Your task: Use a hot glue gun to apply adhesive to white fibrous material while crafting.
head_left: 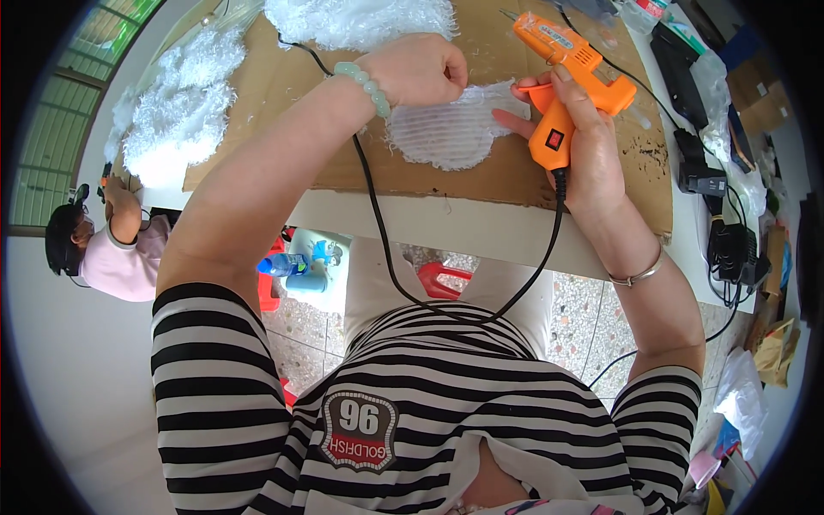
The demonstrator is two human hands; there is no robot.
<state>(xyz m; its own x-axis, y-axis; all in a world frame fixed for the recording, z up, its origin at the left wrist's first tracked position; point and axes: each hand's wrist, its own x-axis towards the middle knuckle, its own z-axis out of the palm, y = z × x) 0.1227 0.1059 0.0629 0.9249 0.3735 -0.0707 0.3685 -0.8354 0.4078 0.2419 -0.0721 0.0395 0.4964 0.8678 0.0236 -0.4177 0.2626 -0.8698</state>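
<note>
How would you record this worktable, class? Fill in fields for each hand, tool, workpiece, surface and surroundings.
Left hand: fingers curled, near the upper edge of the white cloth piece; whether it grips anything is hidden
Right hand: holds the glue gun
Tool: orange, nozzle toward upper left, black cable at the handle
Workpiece: ribbed, frayed edges
Surface: brown cardboard on a white table
Surroundings: fluffy white pieces; another person at left

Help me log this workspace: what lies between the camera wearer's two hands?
In the head view, a white ribbed cloth lies on cardboard between left hand and right hand.
</note>
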